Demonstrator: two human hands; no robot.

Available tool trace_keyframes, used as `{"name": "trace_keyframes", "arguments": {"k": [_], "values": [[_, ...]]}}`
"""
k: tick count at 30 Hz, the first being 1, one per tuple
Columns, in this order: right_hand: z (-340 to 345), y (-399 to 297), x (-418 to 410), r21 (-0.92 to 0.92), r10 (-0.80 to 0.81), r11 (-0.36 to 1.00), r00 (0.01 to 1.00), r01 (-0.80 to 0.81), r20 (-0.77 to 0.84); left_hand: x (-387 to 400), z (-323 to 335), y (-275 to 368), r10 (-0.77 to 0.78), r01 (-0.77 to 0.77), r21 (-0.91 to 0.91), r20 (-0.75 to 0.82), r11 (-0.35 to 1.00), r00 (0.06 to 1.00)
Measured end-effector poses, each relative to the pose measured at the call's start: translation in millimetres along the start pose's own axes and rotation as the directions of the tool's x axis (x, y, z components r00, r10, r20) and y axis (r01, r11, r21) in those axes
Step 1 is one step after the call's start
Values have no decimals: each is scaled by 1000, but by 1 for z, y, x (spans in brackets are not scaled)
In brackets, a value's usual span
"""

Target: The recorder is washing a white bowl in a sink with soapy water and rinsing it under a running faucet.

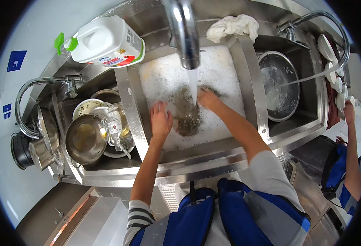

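Note:
The middle basin of the stainless steel sink holds water under thick white foam. From the chrome faucet above it, a stream of water falls and parts the foam, showing murky brownish water. My left hand is at the foam's left side, thumb and fingers apart, nothing visible in it. Right of the stream, my right hand dips into the suds. Its fingertips are partly hidden, so whether it grips anything cannot be told. Whatever lies under the foam is hidden.
Dirty pans, bowls and a clear bottle crowd the left basin. A white detergent jug and a cloth rest behind. Water runs into a metal bowl at right. Another person's hand touches white dishes.

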State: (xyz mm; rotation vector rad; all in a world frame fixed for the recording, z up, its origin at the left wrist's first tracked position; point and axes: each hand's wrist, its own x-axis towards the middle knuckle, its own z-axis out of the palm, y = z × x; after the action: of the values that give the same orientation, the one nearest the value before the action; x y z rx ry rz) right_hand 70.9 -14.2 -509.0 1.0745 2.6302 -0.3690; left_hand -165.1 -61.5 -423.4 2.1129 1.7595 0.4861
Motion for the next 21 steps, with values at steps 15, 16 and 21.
{"name": "trace_keyframes", "arguments": {"k": [15, 16, 21], "values": [[56, 34, -16, 175, 530, 813, 830, -555, 173, 24, 192, -80, -187, 10, 270, 637, 963, 748], [32, 15, -20, 208, 506, 817, 842, -538, 187, -9, 172, -65, -225, -105, 379, 726, 919, 649], [-39, -11, -39, 156, 398, 887, 891, -434, 217, -3, 98, -16, -236, 279, 43, 664, 959, 710]]}}
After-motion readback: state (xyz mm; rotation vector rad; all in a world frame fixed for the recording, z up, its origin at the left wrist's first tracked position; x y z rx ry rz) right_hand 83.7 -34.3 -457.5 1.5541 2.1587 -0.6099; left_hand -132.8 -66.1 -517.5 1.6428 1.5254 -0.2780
